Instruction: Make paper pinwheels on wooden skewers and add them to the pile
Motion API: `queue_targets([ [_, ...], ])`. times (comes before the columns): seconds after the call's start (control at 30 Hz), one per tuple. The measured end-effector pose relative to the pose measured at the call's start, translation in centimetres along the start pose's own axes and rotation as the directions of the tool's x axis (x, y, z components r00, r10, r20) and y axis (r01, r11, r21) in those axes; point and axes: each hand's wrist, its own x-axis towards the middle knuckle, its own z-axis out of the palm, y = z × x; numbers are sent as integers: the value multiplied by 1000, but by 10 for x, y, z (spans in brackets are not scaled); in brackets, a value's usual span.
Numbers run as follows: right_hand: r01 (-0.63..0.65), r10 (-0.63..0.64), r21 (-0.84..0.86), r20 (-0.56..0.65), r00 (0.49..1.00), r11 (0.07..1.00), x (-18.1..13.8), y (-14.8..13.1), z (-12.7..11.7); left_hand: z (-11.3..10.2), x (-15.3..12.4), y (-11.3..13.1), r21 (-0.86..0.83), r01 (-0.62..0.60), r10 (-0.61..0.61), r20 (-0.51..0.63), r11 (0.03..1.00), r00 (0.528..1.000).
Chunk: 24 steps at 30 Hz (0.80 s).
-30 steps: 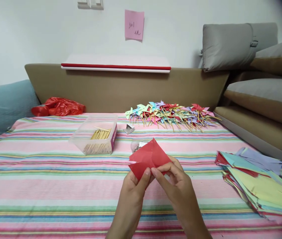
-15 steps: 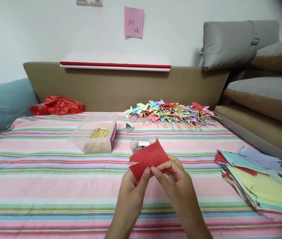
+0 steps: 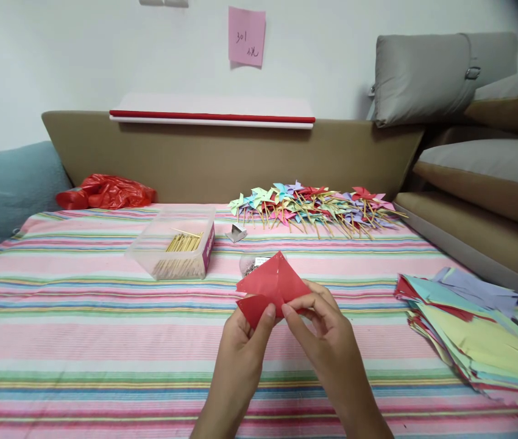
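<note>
Between my two hands is a piece of red paper point(image 3: 272, 280), cut at its left side, with a crease running down from its top corner. My left hand point(image 3: 245, 338) pinches its lower left part, thumb on top and fingers hidden behind. My right hand point(image 3: 320, 317) grips the lower right edge between thumb and fingers. Just beyond the paper, partly covered by it, is a small clear round container point(image 3: 248, 264) of small metal pieces with a white label.
A clear plastic box point(image 3: 142, 244) of thin wooden sticks point(image 3: 179, 259) stands left of centre. Behind lie many finished paper pinwheels point(image 3: 314, 207) and a small silver-grey box point(image 3: 237, 232). Stacked coloured paper point(image 3: 482, 335) is at right, a red plastic bag point(image 3: 113, 192) at far left.
The red paper's upper part has opened flatter, and its top corner has shifted left. Both hands keep their hold in nearly the same place.
</note>
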Motion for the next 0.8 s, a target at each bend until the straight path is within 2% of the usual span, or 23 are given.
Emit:
queue_targets([
  [0.4,-26,27,-42,16,1000,999,-1,2,-2,0,0,2,36,13,-14,7,999,1000],
  [0.53,1,0,-49,14,1000,999,-1,2,0,0,0,2,62,7,-6,-4,998,1000],
  [0.63,-9,16,109,-66,998,994,-1,-2,3,-2,1,2,84,-5,4,5,996,1000],
  [0.7,-63,98,269,-116,988,961,-1,-6,3,-4,1,2,114,-15,14,11,993,1000],
  [0.73,-113,154,323,-107,982,940,-1,-8,1,-5,2,3,131,-22,20,19,991,1000],
  [0.8,-220,241,351,-16,970,910,0,-12,-3,-8,2,5,153,-35,27,51,988,998],
])
